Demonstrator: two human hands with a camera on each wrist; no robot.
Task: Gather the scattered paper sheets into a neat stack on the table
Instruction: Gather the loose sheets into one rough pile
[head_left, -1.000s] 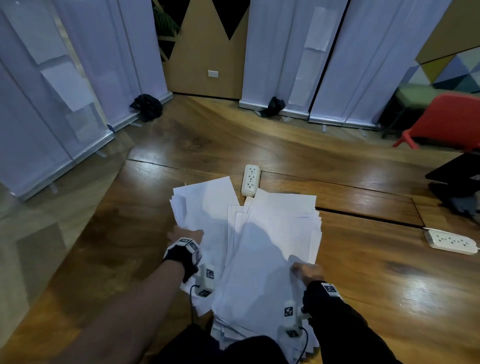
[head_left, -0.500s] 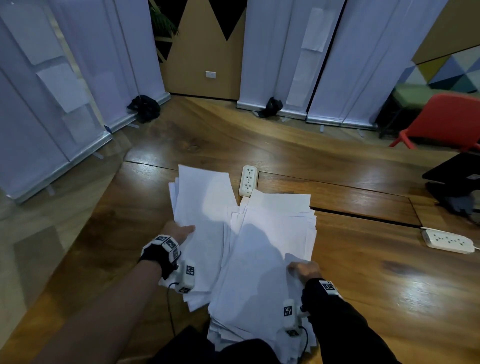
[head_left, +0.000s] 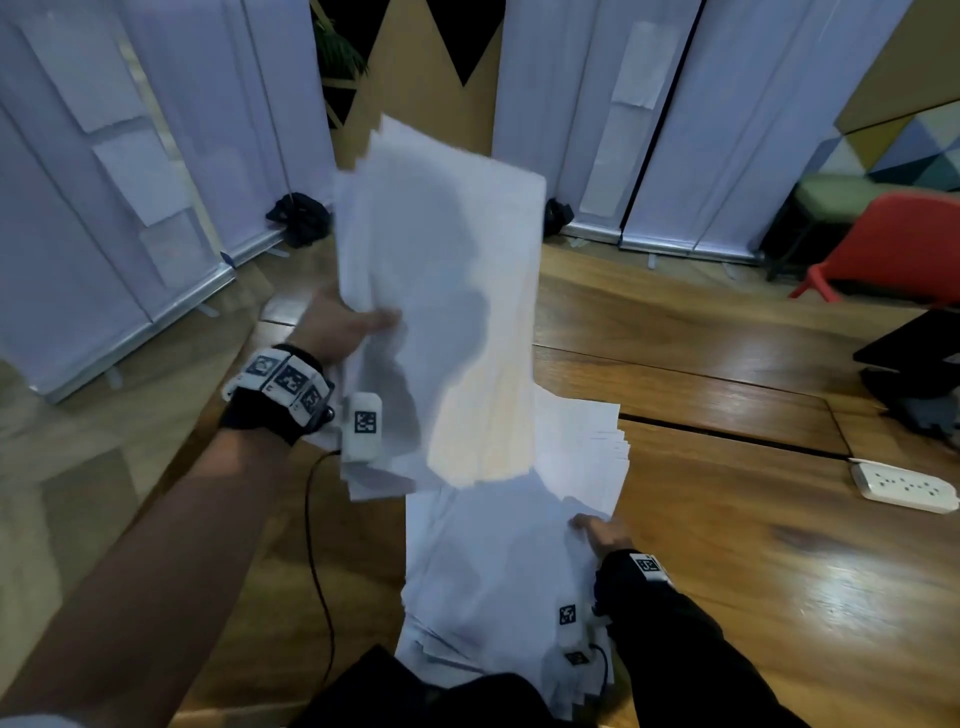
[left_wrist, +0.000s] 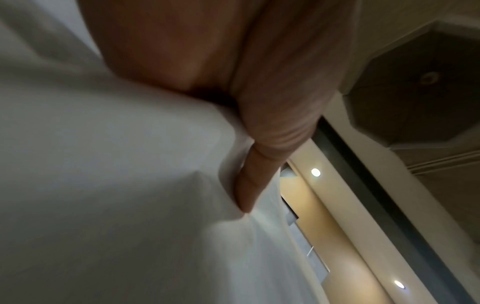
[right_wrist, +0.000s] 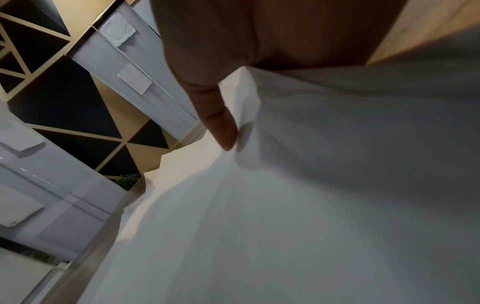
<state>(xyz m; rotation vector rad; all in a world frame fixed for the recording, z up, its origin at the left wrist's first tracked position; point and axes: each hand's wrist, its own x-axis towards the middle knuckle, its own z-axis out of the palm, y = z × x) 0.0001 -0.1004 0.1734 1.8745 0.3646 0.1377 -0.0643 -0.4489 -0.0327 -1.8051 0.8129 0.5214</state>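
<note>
My left hand (head_left: 358, 325) grips a thick bunch of white paper sheets (head_left: 441, 312) by its left edge and holds it up in the air, tilted above the table. In the left wrist view the thumb (left_wrist: 249, 185) presses on these sheets (left_wrist: 116, 185). A second, larger pile of white sheets (head_left: 498, 561) lies on the wooden table (head_left: 753, 545) near me, unevenly fanned. My right hand (head_left: 597, 527) pinches that pile's right edge, thumb on top. In the right wrist view the thumb (right_wrist: 221, 127) lies on the paper (right_wrist: 311, 185).
A white power strip (head_left: 904, 487) lies on the table at right. A red chair (head_left: 904, 249) and a dark object (head_left: 914, 374) stand at the far right. White roll-up banners (head_left: 701, 119) line the back and left. A black cable (head_left: 317, 561) trails from my left wrist.
My left hand has lifted its bunch of sheets off the table, up and forward, now raised in the air. The right hand has stayed on the lying pile's right edge.
</note>
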